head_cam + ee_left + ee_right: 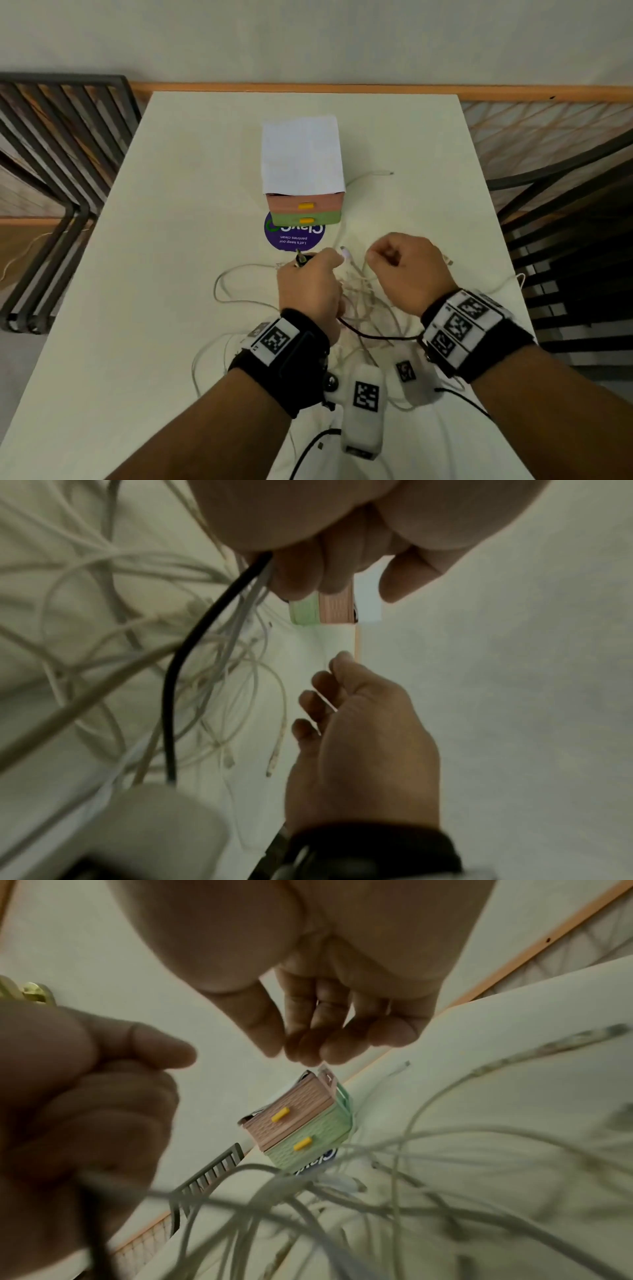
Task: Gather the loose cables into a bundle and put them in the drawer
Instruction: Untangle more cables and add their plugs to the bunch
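Cables half-gathered on a cream table [164, 308] by a pale wall.
Head: left hand [310, 284] grips white cables [363, 294] and a black cable [376, 336]; drawer unit [304, 212] closed, beyond.
Left wrist: right hand [363, 750] loosely curled.
Right wrist: right fingers [318, 1031] bunched; holding anything, cannot tell.

1. A pale cream table [137, 274] carries everything.
2. A small drawer unit [304, 209] stands near its middle, a pink drawer above a green one, white paper over its top.
3. A round purple sticker [291, 238] lies flat, partly under the unit.
4. Loose white cables [233, 298] sprawl on the near half.
5. One white cable [373, 175] trails beside the unit.
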The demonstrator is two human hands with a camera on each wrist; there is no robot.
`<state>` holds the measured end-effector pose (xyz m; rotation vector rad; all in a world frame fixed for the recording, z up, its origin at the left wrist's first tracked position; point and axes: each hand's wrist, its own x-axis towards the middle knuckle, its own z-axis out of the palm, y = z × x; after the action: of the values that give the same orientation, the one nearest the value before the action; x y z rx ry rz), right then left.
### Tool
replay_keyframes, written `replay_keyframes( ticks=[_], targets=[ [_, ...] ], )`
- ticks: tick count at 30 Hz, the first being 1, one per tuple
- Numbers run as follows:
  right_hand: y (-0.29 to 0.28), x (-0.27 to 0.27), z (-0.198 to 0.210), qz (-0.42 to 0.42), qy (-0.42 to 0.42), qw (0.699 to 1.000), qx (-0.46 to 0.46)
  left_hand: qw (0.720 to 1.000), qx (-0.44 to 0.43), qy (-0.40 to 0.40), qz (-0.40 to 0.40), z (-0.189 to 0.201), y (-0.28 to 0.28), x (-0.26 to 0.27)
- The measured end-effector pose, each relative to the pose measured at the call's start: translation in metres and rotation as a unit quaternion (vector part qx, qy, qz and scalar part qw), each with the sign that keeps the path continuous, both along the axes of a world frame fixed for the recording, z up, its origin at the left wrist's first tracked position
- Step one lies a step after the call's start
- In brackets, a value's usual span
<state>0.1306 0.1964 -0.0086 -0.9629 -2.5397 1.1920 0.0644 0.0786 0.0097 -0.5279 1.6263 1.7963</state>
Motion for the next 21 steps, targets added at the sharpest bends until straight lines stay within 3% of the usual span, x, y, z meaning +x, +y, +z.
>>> replay_keyframes(
  ticks=[3,6,11,14,18,21],
  targets=[
    [-0.002,-0.035,-0.014,0.032,-0.119,0.992,0.037,1.000,0.002,-0.006,0.021,-0.003,-0.014,-0.013],
    [-0.009,-0.052,-0.031,0.004,-0.261,0.964,0.043,1.000,0.015,-0.010,0.004,-0.005,-0.021,-0.020],
    [-0.019,-0.059,-0.036,0.000,-0.356,0.934,0.014,0.998,0.029,0.018,-0.051,-0.007,-0.019,-0.016],
    [-0.020,-0.059,-0.038,-0.002,-0.337,0.941,-0.025,0.997,0.036,0.014,-0.069,-0.010,-0.018,-0.017],
    [-0.019,-0.049,-0.026,0.022,-0.182,0.982,-0.053,0.995,0.032,0.019,-0.091,-0.014,-0.015,-0.021],
    [-0.020,-0.040,-0.010,0.042,-0.099,0.990,-0.091,0.991,0.019,0.051,-0.119,-0.015,-0.013,-0.022]
  ],
)
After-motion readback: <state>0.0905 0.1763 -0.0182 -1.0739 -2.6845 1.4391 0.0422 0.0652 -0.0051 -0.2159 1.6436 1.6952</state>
